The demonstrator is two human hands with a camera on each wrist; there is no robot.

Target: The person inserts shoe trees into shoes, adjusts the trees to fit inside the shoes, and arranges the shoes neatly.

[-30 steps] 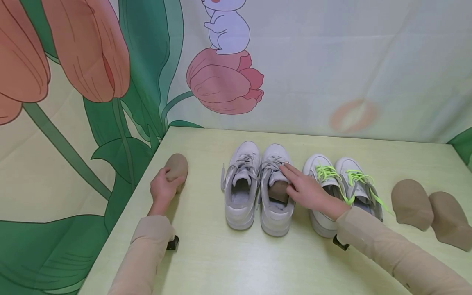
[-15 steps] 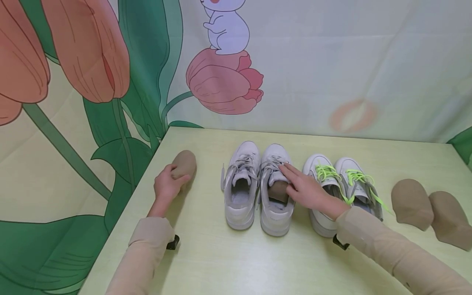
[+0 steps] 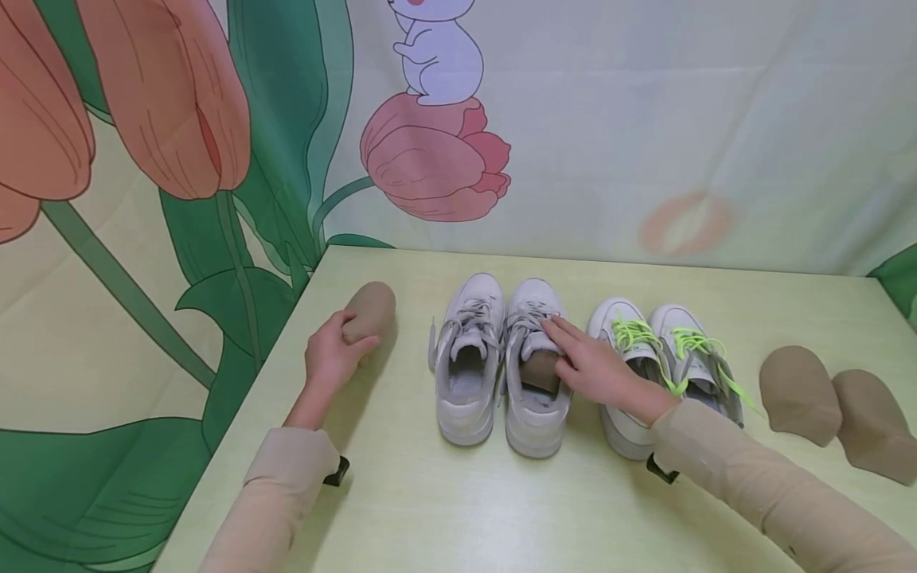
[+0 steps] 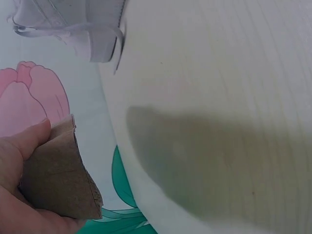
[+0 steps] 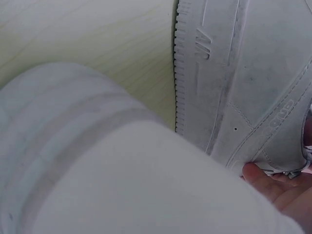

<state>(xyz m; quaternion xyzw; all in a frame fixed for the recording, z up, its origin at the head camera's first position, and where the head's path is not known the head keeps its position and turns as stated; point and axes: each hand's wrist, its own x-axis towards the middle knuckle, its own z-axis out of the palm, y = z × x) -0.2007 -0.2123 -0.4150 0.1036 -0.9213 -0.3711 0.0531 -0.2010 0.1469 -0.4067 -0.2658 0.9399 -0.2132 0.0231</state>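
My left hand [image 3: 333, 350] holds a brown cardboard shoe insert [image 3: 374, 310] by its back end, thumb on one side and fingers on the other. The insert is tilted up, its shadow falling on the table in the left wrist view. At mid-table stands a pair of white sneakers with grey laces. My right hand [image 3: 595, 370] grips the right sneaker [image 3: 536, 430] of this pair at its opening, fingers over the laces and side, thumb at the inner edge. Inside that sneaker sits another brown insert [image 3: 540, 371]. The left sneaker [image 3: 466, 414] shows its bare insole.
A second pair of white sneakers [image 3: 619, 434] with neon-green laces stands under my right forearm. Farther right lie two brown inserts [image 3: 801, 395] side by side. A printed cloth backdrop [image 3: 587, 143] rises behind the pale table [image 3: 444, 509].
My left hand has moved the insert right and away from me, toward the grey-laced pair. My right hand has stayed in place on the sneaker.
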